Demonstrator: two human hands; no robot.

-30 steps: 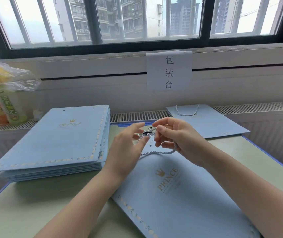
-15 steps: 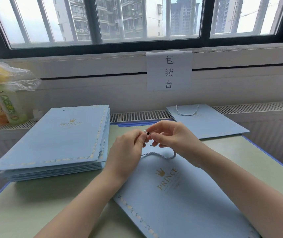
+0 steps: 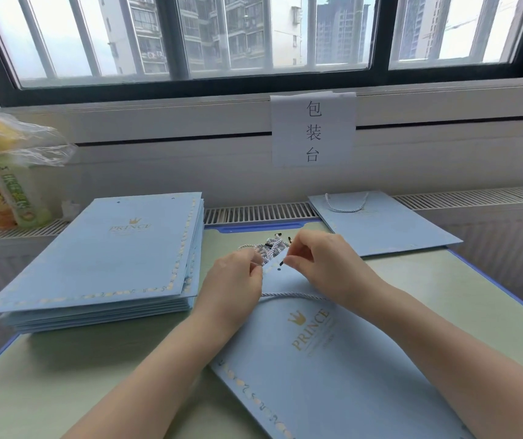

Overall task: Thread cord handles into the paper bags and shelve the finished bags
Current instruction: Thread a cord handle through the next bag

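Leftmost, the stack of bags (image 3: 101, 258) waits within reach, unthreaded. At centre the bag (image 3: 333, 359) lies flat so its top edge holes face the hands. The left hand (image 3: 238, 280) pinches that edge steady; the right hand (image 3: 320, 261) pinches the cord (image 3: 295, 295) by its black tip, now lowered to the hole from a second ago. A finished bag (image 3: 390, 226) lies far right.

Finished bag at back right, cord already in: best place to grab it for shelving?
Take the finished bag by its near right edge, which overhangs the table, coming from the right. It lies flat, so a top grip is hard; the cord loop also lies flat against it.
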